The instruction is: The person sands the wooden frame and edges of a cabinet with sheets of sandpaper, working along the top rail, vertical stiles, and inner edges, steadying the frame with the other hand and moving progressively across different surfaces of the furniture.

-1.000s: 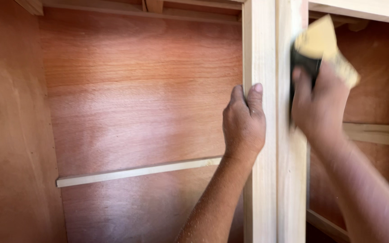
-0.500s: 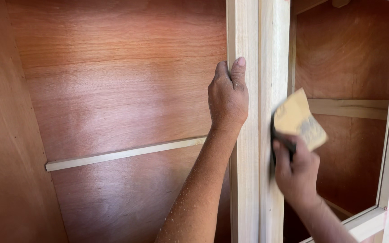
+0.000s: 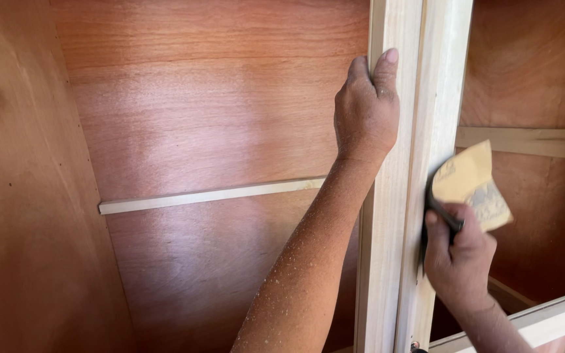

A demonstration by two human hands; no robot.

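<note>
A pale upright wooden post divides a reddish plywood cabinet. My left hand grips the post's left edge, fingers wrapped over it, forearm dusted with sawdust. My right hand holds a folded sheet of yellow sandpaper with a dark underside, pressed against the post's right side lower down.
The cabinet's back panel is reddish plywood with a thin pale shelf strip across it. A plywood side wall stands on the left. The right compartment has a pale cross rail and a pale frame edge at the bottom right.
My right hand with the sandpaper slid down the post from near the top to mid height. The left hand kept its grip on the post.
</note>
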